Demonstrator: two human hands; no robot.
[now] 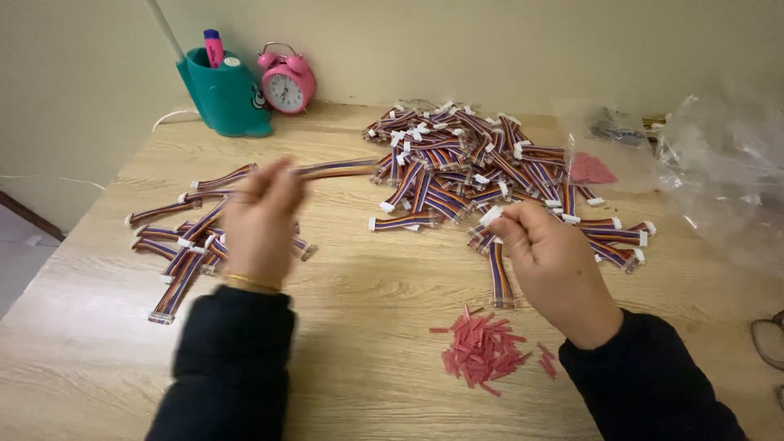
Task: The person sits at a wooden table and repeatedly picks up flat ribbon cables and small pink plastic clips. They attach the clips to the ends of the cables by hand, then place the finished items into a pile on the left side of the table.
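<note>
Between the two hands, over the middle of the pale wood-grain counter (367, 327), two short multicoloured ribbon cables with white plastic end plugs are being handled. One ribbon cable (339, 169) stretches level from the fingertips of the left hand (260, 219), which is blurred but pinched shut on its near end. A second ribbon cable (498, 273) hangs down from the right hand (549, 255), whose fingers close on its white plug at the top.

Just below the right hand lies a small heap of short red plastic strips (483, 351). Behind the right hand spreads a large pile of similar ribbon cables (465, 167), and beside the left hand a smaller loose batch of cables (181, 237) lies fanned out.

Farther back, against the cream wall, stand a teal pen holder (224, 94) with a pink marker in it and a pink twin-bell alarm clock (287, 82). Clear crumpled plastic bags (719, 155) sit at the right edge.
</note>
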